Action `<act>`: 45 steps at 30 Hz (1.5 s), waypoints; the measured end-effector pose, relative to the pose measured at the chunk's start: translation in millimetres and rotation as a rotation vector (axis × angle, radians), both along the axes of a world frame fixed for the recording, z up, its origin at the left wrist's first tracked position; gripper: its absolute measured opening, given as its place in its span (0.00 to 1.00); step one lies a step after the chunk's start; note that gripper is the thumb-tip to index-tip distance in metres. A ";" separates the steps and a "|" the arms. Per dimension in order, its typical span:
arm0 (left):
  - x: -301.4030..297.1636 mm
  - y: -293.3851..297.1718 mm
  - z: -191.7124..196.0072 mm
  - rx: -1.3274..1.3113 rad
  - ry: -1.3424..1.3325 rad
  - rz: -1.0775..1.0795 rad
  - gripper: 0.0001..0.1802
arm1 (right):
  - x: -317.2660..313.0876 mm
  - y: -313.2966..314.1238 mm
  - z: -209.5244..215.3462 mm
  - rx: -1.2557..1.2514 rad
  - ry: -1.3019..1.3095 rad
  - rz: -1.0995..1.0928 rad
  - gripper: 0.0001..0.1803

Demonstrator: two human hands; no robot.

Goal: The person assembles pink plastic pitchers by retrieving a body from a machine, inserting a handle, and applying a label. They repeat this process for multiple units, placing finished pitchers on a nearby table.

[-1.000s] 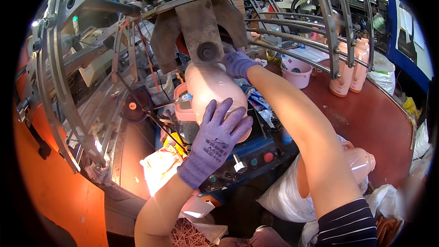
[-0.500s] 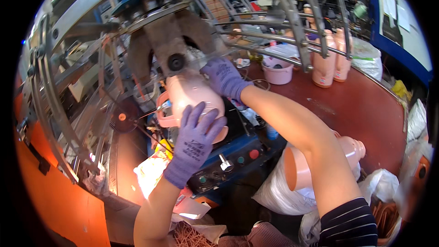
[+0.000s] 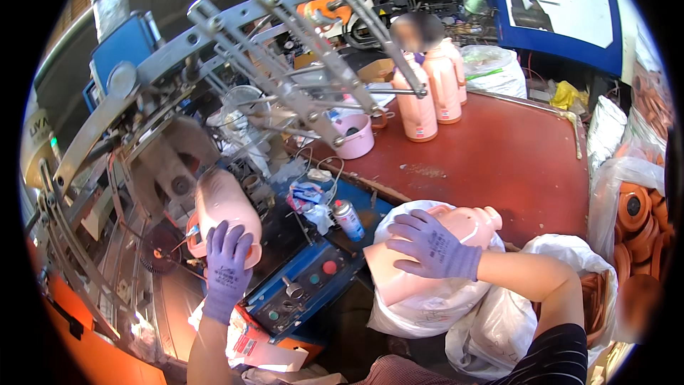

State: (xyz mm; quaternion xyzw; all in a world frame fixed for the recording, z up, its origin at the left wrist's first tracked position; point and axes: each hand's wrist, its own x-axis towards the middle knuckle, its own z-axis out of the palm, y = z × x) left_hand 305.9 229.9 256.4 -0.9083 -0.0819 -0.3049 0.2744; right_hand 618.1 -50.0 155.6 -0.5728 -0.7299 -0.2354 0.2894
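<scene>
A pink plastic jug with a handle on its left side lies tilted beneath the metal head of a machine. My left hand, in a purple knitted glove, grips its near end, fingers over the surface. Farther right, another pink jug rests on its side on a stuffed white bag, its neck toward the right. My right hand, gloved alike, lies over that jug's body with the fingers spread; whether the fingertips press on it I cannot tell.
Metal linkage bars reach over the machine. Its control box has a red button. A spray can and a lilac bucket stand nearby. Several pink jugs are upright on the red table. Bags of brown-orange parts sit right.
My right hand has left the jug in the machine and moved right, onto the jug on the bag. My left hand stays on the first jug. The view has swung right.
</scene>
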 end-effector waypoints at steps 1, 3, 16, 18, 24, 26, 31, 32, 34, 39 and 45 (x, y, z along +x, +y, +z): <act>0.4 -0.7 0.4 0.010 0.002 0.000 0.30 | 8.3 -15.6 -11.1 -0.014 0.011 -0.071 0.24; 1.3 -3.0 1.1 0.010 0.003 -0.001 0.31 | 19.5 -38.2 -32.4 -0.054 0.105 -0.169 0.27; 1.3 -15.0 13.5 0.000 0.066 0.043 0.31 | 11.3 -70.0 -76.4 -0.008 0.066 -0.222 0.34; 1.1 -15.7 14.5 0.001 0.078 0.057 0.30 | 12.7 -69.2 -76.7 -0.033 0.070 -0.225 0.34; 0.2 -17.2 15.9 0.018 0.099 0.090 0.31 | 11.4 -69.0 -80.4 0.008 0.097 -0.210 0.34; -0.3 -16.9 15.3 -0.001 0.111 0.106 0.33 | 12.1 -70.2 -81.1 0.004 0.088 -0.207 0.34; -2.8 -14.5 13.7 -0.008 0.119 0.114 0.33 | 11.8 -70.4 -79.8 0.029 0.088 -0.202 0.33; -3.4 -13.9 13.6 -0.014 0.127 0.125 0.32 | 10.7 -70.3 -79.1 0.032 0.089 -0.201 0.33; -4.2 -12.8 13.9 0.002 0.125 0.119 0.32 | 8.1 -71.2 -77.2 0.069 0.137 -0.168 0.33; -3.9 -9.9 12.8 0.036 0.123 0.089 0.33 | 26.5 -91.6 -76.2 0.066 0.284 -0.240 0.35; -7.7 -12.5 11.4 -0.010 0.117 0.123 0.38 | 113.9 -126.2 -120.8 0.203 0.557 -0.911 0.24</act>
